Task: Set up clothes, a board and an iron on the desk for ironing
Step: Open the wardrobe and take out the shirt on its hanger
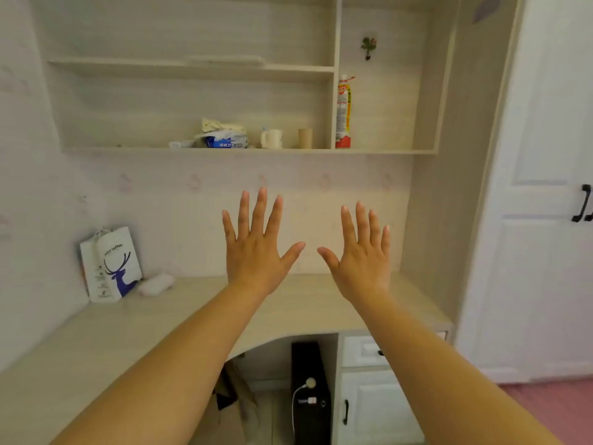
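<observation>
Nothing is held by the left hand (253,252) or right hand (362,258), fingers spread above the counter (96,332); no clothes, board or iron are seen; the stretch below both hands should be kept free, away from the paper bag (110,264) far left.

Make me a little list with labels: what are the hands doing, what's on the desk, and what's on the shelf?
left hand: open, fingers spread, holding nothing
right hand: open, fingers spread, holding nothing
desk: paper bag with a blue deer at the back left, small pink thing beside it
shelf: blue packet, cream mug, paper cup, tall red and yellow tube
ironing things: none in view
</observation>
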